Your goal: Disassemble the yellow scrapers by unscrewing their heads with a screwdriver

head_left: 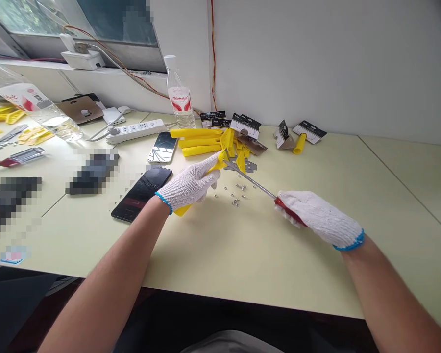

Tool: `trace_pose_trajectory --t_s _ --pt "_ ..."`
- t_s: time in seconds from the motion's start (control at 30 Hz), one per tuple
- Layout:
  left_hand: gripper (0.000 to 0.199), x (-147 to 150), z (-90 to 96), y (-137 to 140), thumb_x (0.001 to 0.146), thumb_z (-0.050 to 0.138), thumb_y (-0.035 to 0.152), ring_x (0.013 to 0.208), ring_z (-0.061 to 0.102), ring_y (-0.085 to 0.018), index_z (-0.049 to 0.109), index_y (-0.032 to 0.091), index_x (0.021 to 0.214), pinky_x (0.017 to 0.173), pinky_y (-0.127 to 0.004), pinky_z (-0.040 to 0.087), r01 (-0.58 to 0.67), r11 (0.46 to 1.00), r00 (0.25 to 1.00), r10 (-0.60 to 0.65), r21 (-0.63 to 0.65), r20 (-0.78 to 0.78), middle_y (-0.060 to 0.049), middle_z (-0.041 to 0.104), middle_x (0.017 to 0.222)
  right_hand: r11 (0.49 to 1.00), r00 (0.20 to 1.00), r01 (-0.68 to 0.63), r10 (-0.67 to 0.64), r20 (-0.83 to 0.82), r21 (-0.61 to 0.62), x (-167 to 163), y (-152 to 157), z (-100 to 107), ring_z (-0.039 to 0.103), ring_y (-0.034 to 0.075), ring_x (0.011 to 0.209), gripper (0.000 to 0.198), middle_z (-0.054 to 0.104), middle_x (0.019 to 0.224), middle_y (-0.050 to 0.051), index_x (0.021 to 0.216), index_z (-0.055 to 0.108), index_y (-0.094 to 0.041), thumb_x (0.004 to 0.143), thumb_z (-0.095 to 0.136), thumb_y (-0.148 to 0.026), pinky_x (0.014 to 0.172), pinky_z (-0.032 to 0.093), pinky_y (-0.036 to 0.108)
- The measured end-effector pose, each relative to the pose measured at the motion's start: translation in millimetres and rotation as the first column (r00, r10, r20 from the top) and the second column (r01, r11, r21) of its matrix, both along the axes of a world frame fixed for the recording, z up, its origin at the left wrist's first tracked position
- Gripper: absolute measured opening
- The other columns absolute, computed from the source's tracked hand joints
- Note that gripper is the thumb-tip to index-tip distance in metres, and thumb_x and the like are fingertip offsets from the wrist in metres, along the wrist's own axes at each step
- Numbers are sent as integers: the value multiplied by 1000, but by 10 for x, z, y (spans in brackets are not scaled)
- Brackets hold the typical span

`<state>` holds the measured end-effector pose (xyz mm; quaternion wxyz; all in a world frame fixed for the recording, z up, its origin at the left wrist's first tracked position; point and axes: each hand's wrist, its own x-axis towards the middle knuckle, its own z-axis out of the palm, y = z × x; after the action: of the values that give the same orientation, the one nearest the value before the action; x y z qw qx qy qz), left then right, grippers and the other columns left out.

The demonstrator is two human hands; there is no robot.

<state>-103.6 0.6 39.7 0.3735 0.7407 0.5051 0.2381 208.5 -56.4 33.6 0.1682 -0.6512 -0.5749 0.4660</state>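
Observation:
My left hand [191,181], in a white knit glove with a blue cuff, is closed around a yellow plastic handle [183,210]. The handle's lower end sticks out under the palm; its upper end shows past the fingers. My right hand [316,214], gloved the same way, grips a screwdriver [259,184] by its red grip. The screwdriver's long shaft points left, its tip at the upper end of the yellow handle. Whether the tip sits in a screw is too small to tell. Small screws and nuts [235,202] lie scattered below the shaft.
Yellow plastic handles [200,142] and grey perforated metal strips [250,166] lie behind my left hand. Two phones, a dark one [137,196] and a lighter one [163,147], are nearby. A water bottle [180,98], power strip [139,130] and black-and-white cards [310,131] stand farther back.

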Motion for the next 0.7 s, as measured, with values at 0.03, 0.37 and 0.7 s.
trace_pose_trajectory --t_s 0.03,0.37,0.7 --pt "63 -3 -6 6 101 47 35 49 50 -6 46 24 163 52 -19 48 5 1000 1000 -5 -3 2 -4 73 95 999 998 -15 13 60 30 -8 -3 19 51 13 58 54 59 64 1 86 61 -20 95 59 -73 55 39 25" --pt "56 -12 -49 30 102 48 40 47 51 -7 52 28 156 57 -23 53 11 1000 1000 -11 1 -10 -3 71 92 997 998 67 -67 -19 -37 -38 -24 33 51 12 56 60 63 71 5 84 61 -19 95 53 -78 53 41 26" --pt "59 -6 -43 24 102 48 39 47 51 -7 47 29 160 57 -23 52 15 1000 1000 -15 5 -25 -2 71 92 999 999 28 -26 -40 36 35 -22 -48 53 17 51 65 61 60 7 83 61 -21 89 56 -85 45 39 30"
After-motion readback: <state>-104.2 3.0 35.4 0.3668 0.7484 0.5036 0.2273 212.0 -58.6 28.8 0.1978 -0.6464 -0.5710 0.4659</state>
